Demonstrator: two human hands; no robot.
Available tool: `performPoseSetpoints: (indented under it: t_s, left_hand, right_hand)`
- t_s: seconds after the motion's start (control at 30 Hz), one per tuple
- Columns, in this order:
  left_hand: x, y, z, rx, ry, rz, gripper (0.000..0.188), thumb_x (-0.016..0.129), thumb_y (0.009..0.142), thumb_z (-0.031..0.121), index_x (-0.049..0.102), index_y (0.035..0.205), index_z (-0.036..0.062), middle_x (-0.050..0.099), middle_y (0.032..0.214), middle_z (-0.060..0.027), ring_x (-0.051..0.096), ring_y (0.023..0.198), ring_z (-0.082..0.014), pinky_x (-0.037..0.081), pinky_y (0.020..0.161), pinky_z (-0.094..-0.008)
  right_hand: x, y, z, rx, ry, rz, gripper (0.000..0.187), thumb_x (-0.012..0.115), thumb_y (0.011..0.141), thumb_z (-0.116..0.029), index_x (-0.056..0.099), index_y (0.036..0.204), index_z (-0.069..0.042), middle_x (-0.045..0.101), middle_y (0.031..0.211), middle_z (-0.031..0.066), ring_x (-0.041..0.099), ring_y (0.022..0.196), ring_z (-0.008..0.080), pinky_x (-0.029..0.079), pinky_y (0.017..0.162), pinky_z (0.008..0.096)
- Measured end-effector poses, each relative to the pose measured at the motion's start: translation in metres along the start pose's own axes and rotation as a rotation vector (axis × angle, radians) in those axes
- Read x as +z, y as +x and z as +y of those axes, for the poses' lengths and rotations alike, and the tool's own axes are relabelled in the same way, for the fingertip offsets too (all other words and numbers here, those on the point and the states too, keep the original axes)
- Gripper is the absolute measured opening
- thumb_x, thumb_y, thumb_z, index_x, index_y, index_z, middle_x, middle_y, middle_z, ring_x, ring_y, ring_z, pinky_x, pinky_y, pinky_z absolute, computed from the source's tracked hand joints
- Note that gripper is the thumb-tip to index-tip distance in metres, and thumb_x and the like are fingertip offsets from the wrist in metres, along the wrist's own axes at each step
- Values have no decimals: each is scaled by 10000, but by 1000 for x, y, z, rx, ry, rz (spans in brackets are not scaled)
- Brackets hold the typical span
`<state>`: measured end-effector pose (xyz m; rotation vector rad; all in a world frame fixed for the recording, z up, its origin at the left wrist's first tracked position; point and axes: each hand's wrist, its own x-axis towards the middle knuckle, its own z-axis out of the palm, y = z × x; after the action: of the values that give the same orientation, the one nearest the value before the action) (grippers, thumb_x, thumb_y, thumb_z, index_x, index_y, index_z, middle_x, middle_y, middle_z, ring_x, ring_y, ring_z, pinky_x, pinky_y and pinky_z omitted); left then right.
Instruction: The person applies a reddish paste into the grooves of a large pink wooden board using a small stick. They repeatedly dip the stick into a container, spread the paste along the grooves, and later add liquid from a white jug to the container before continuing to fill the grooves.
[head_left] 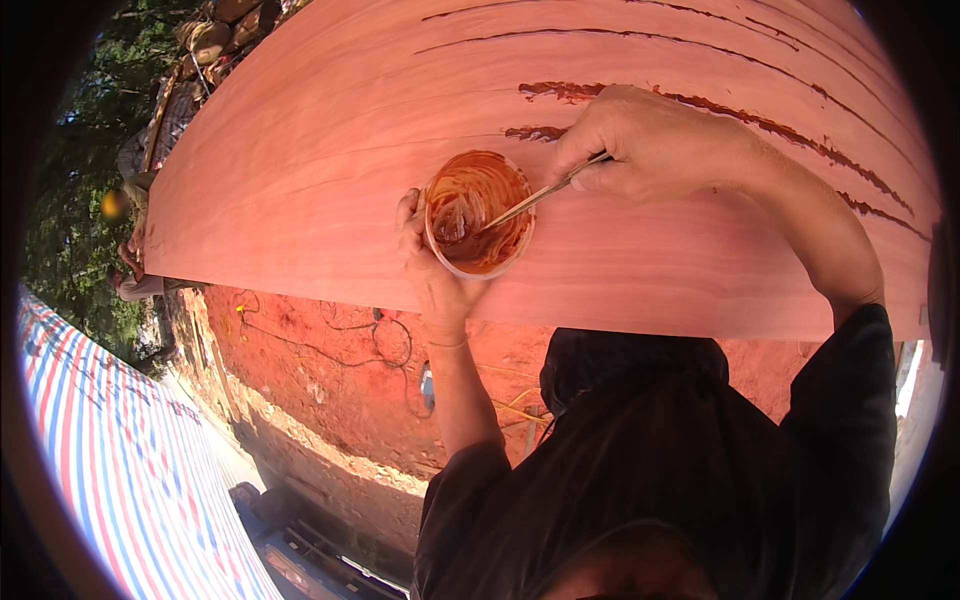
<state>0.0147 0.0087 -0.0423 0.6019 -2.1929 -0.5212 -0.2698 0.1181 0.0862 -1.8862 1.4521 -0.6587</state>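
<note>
My left hand point(440, 280) is wrapped round the side of a round tub point(512, 185), tilting its mouth toward me over the near part of a large reddish wood slab point(300, 190). Thick red-brown paste point(455, 222) lies in the tub and smears its inner wall. In my right hand point(650, 145) is a thin, stick-like tool point(540, 198), gripped between thumb and fingers. Its far end dips into the paste; the tip's shape is hidden. Under and beyond my right forearm, rough strips of dark red paste point(780, 125) run along cracks in the slab.
Cut logs point(215, 40) are piled beyond the slab's far left end. Another person point(140, 285) is partly visible at its left corner. Below, dark and yellow cables point(380, 350) lie on red ground near a small blue-and-white object point(427, 385). A striped tarpaulin point(110, 430) spreads at lower left.
</note>
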Motion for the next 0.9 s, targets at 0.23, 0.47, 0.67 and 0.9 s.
performPoseSetpoints:
  t_s: [0.23, 0.47, 0.67, 0.9]
  left_hand:
    - [-3, -1, 5, -13, 19, -14, 977, 971, 669, 280, 344, 1396, 101, 468, 1478, -311, 498, 1373, -487, 464, 1113, -531]
    - [-1, -3, 2, 25, 6, 10, 996, 974, 664, 280, 328, 1401, 107, 447, 1495, -317, 501, 1370, -494, 484, 1092, -531]
    - [4, -3, 0, 116, 1, 107, 1031, 980, 626, 290, 381, 1431, 52, 481, 1409, -235, 574, 1230, -385, 485, 1030, -494]
    - [1, 1, 2, -8, -3, 49, 870, 982, 579, 264, 529, 1290, 50, 552, 1296, -193, 597, 1184, -342, 503, 989, -454]
  right_hand:
    - [-7, 1, 6, -105, -202, 170, 189, 676, 858, -45, 767, 1021, -28, 719, 880, 185, 690, 871, 373, 529, 778, 472]
    - [-4, 9, 8, -136, -158, 103, 220, 676, 854, -29, 777, 1048, -54, 726, 892, 177, 696, 858, 356, 525, 767, 465]
    - [0, 8, 5, -44, -71, 2, 263, 670, 879, 3, 776, 1115, -44, 760, 940, 177, 707, 803, 311, 528, 753, 421]
    - [8, -6, -2, 121, 80, 76, 231, 621, 864, -29, 774, 1037, -9, 721, 859, 191, 706, 827, 323, 527, 769, 458]
